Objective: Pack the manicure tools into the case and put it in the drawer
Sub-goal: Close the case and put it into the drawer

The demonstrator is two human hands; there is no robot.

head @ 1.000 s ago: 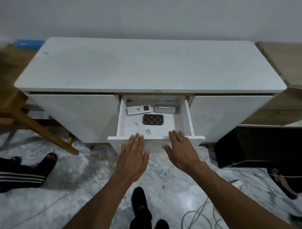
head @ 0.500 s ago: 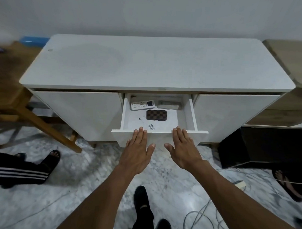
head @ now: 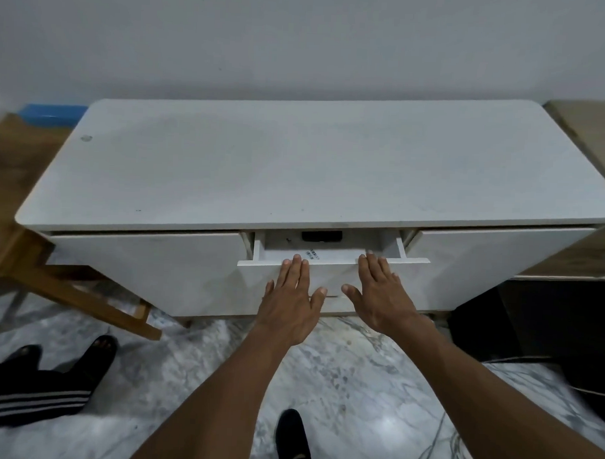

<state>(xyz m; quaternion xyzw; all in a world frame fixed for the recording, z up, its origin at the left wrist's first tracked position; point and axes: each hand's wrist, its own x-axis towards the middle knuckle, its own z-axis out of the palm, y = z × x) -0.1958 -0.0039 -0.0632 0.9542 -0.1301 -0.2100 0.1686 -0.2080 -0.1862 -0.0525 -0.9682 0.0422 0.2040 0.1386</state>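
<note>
The white middle drawer (head: 330,275) of the cabinet (head: 296,167) stands only a little way out. Inside it, just the front edge of the dark checkered manicure case (head: 321,236) shows under the cabinet top. A small barcode label (head: 312,254) lies on the drawer floor near the front. My left hand (head: 292,297) lies flat against the drawer front, fingers spread and holding nothing. My right hand (head: 381,294) presses flat on the front beside it, fingertips at the top rim.
A wooden chair leg (head: 86,300) slants down at the left of the cabinet. Another person's feet in black sandals (head: 98,352) stand at the lower left. My own black shoe (head: 292,438) is below. Loose cables (head: 437,450) lie on the marble floor at the right.
Both hands have pushed the drawer inward. The remote and the white item at its back have gone out of sight, and only the case's front edge still shows.
</note>
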